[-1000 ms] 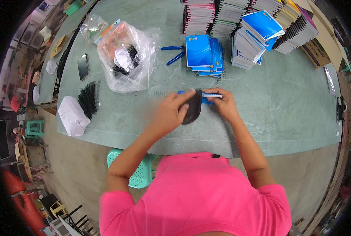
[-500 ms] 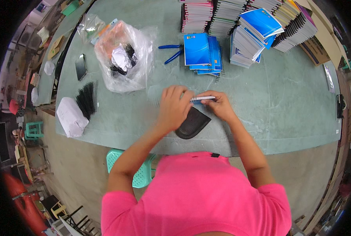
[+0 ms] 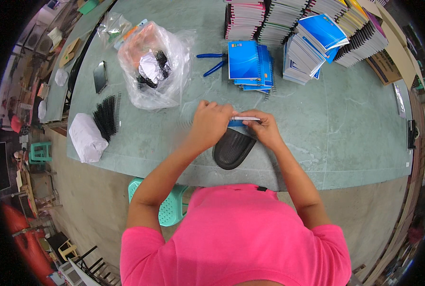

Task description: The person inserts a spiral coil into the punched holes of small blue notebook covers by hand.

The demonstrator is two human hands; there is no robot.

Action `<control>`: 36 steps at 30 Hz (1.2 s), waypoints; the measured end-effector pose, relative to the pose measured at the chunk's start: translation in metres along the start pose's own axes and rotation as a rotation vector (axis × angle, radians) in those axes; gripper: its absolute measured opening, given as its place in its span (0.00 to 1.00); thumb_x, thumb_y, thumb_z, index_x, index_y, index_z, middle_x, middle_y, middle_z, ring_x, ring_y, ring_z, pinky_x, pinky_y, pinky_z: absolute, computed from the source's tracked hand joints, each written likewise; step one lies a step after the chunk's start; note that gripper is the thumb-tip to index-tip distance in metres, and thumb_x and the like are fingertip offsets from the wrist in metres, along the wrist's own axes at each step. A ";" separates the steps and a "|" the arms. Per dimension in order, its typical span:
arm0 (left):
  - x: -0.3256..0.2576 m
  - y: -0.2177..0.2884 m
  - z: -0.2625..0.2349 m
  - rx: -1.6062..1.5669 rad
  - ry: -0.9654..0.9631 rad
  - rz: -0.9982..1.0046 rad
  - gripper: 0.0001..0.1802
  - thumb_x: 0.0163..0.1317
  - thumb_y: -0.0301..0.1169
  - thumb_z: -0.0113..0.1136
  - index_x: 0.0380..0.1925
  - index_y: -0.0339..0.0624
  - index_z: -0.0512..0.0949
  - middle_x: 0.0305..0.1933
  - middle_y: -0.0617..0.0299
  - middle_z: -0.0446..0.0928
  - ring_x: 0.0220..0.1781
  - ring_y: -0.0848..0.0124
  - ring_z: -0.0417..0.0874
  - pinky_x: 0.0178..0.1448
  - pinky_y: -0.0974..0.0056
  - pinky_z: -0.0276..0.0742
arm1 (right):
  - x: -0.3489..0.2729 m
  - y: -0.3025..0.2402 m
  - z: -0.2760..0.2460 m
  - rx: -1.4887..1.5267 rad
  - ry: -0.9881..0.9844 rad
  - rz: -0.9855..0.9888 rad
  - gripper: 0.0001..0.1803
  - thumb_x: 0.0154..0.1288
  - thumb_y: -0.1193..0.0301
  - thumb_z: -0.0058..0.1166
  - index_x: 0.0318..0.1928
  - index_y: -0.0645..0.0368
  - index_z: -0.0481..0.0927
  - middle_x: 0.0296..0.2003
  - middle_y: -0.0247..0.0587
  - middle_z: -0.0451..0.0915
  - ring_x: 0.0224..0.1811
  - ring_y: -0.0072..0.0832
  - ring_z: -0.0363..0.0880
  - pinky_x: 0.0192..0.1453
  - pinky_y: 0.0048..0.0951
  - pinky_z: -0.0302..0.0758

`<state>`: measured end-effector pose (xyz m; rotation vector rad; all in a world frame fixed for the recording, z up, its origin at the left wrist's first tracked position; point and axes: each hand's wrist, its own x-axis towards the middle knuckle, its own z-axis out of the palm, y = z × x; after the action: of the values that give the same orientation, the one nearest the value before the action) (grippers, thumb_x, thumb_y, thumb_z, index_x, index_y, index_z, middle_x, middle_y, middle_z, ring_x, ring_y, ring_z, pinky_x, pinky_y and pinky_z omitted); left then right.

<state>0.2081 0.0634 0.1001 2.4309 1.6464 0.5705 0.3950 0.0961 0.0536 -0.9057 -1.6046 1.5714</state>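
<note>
In the head view, the left hand (image 3: 211, 125) and the right hand (image 3: 265, 129) meet near the middle of the table (image 3: 355, 143), both closed around a thin blue notebook (image 3: 243, 120) held edge-on, its pale page edge showing as a narrow strip between the fingertips; the left grip wraps its left end, the right grip pinches its right end. Just below the hands, at 6 o'clock from them, a black ribbed, rounded flap (image 3: 232, 148) hangs from the notebook toward the table edge. At 12 o'clock lies a short stack of glossy blue spiral notebooks (image 3: 248, 66), with blue-handled pliers (image 3: 212, 62) beside it at 9 o'clock. Taller notebook stacks (image 3: 312, 38) line the far edge. At 10 o'clock sits a crinkled clear plastic bag (image 3: 157, 64); black wire spirals (image 3: 106, 114) and a white wrapped bundle (image 3: 86, 138) lie at 9 o'clock. The table is a smooth, mottled grey-green slab. A teal plastic stool (image 3: 172, 209) stands on the concrete floor.
</note>
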 end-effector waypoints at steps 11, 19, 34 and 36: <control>-0.019 0.025 -0.006 -0.023 0.203 0.000 0.17 0.51 0.38 0.63 0.36 0.40 0.74 0.40 0.51 0.72 0.40 0.54 0.72 0.41 0.55 0.67 | -0.001 0.004 0.000 -0.007 0.041 0.003 0.12 0.55 0.85 0.51 0.41 0.63 0.80 0.39 0.38 0.81 0.42 0.23 0.77 0.49 0.24 0.71; -0.060 0.028 0.002 -0.477 0.078 -0.240 0.22 0.47 0.27 0.64 0.43 0.40 0.69 0.42 0.50 0.69 0.42 0.53 0.72 0.46 0.56 0.70 | -0.001 0.004 0.000 0.020 0.044 0.073 0.11 0.56 0.84 0.51 0.40 0.63 0.80 0.39 0.36 0.81 0.41 0.20 0.76 0.48 0.22 0.71; -0.040 0.023 -0.029 -0.252 0.173 -0.141 0.26 0.51 0.20 0.57 0.53 0.47 0.72 0.41 0.52 0.74 0.40 0.57 0.77 0.43 0.60 0.73 | 0.000 -0.001 -0.002 -0.037 0.115 0.100 0.09 0.57 0.79 0.55 0.39 0.62 0.79 0.34 0.31 0.79 0.37 0.18 0.72 0.42 0.21 0.69; -0.036 0.020 -0.022 -0.226 0.098 -0.139 0.25 0.51 0.21 0.57 0.53 0.51 0.74 0.40 0.53 0.74 0.40 0.57 0.77 0.43 0.59 0.73 | -0.001 0.006 -0.002 0.013 0.086 0.083 0.09 0.57 0.79 0.55 0.40 0.61 0.79 0.35 0.31 0.79 0.37 0.18 0.73 0.43 0.21 0.69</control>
<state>0.2050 0.0203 0.1184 2.1416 1.6696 0.8162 0.3973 0.0963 0.0479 -1.0307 -1.5121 1.5756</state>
